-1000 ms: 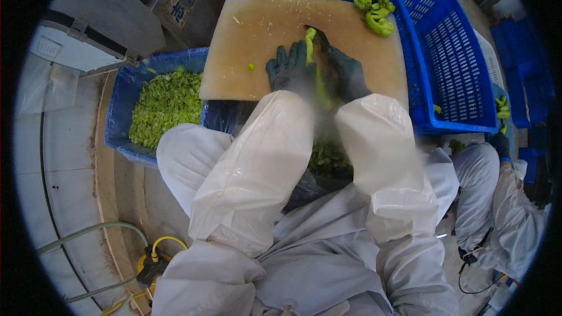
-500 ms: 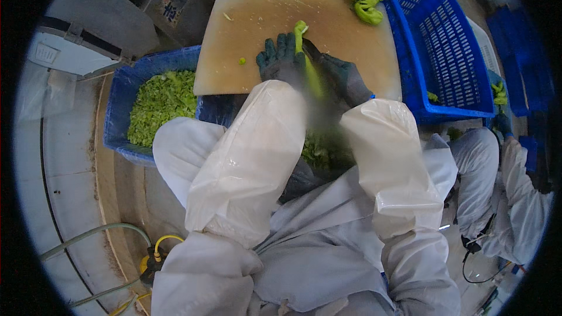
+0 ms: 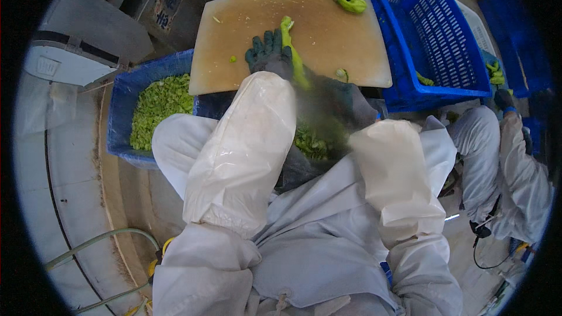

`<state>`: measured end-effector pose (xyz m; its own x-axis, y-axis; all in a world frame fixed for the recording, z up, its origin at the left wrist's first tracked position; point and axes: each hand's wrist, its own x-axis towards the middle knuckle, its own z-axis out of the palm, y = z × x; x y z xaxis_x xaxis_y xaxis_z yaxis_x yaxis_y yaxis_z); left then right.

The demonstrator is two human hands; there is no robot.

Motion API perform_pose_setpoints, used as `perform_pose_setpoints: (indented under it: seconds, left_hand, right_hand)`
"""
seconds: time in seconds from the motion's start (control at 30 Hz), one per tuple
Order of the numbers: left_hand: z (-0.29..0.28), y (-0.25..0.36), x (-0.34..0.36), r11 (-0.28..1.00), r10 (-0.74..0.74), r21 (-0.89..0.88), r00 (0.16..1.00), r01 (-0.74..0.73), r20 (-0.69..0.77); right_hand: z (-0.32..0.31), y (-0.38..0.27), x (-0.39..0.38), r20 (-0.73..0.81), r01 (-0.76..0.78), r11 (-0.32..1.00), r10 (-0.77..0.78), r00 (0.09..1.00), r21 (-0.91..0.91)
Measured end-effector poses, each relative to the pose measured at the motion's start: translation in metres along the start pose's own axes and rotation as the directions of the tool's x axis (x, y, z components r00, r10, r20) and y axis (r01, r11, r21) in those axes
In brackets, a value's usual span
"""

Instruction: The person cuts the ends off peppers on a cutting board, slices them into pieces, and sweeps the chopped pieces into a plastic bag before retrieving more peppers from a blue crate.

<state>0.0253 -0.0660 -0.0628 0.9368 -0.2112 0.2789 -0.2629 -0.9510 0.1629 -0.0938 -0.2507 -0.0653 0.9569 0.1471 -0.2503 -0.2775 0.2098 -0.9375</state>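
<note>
A long light-green pepper [image 3: 295, 58] lies near the front of a worn cutting board [image 3: 234, 41], its stem end pointing away from me. My left hand [image 3: 269, 55], in a dark green glove, rests flat on the board with fingers stretched and spread; its thumb side is against the pepper. My right hand [image 3: 351, 105], also gloved, is at the board's near edge, right of the pepper. Blur hides its fingers and whatever they may hold. A small pepper piece [image 3: 342, 75] sits on the board just beyond it. Chopped green pepper [image 3: 313, 143] shows below my hands.
A blue tub [image 3: 120, 111] of chopped green pieces stands left of the board. Several whole peppers [image 3: 351, 0] lie at the board's far right corner. On the right is a blue slatted crate [image 3: 445, 41]. Beyond it sits another person [image 3: 509, 181]; hoses [image 3: 111, 234] run at lower left.
My right hand has drawn back toward me from the pepper. A dark blade-like shape beside the pepper is out of sight, and the small piece shows on the board. My left hand stays beside the pepper.
</note>
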Motion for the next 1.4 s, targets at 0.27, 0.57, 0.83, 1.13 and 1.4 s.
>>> perform_pose_setpoints:
  seconds: [0.27,0.57,0.83,1.13,1.4]
  left_hand:
    - [0.005,-0.023,-0.003,0.999,-0.011,0.049,0.997,0.015,-0.08]
    - [-0.006,-0.012,0.012,0.968,-0.082,-0.239,0.996,0.071,-0.037]
    - [-0.001,-0.037,-0.003,0.811,0.062,-0.564,0.982,-0.154,-0.18]
    - [-0.008,-0.039,0.003,0.818,-0.23,-0.573,0.942,0.051,-0.244]
    - [-0.064,0.036,-0.014,0.919,-0.214,-0.281,0.948,0.277,0.236]
  right_hand:
    - [0.032,-0.046,-0.068,-0.017,0.046,0.624,-0.095,0.995,-0.78]
    - [0.022,-0.029,-0.126,-0.061,0.221,0.69,-0.358,0.932,-0.689]
    - [0.032,-0.028,-0.141,-0.17,0.053,0.742,-0.222,0.96,-0.669]
    - [0.03,-0.026,-0.137,-0.261,-0.071,0.773,-0.126,0.957,-0.631]
    - [0.024,-0.004,-0.132,-0.248,0.138,0.804,-0.334,0.909,-0.578]
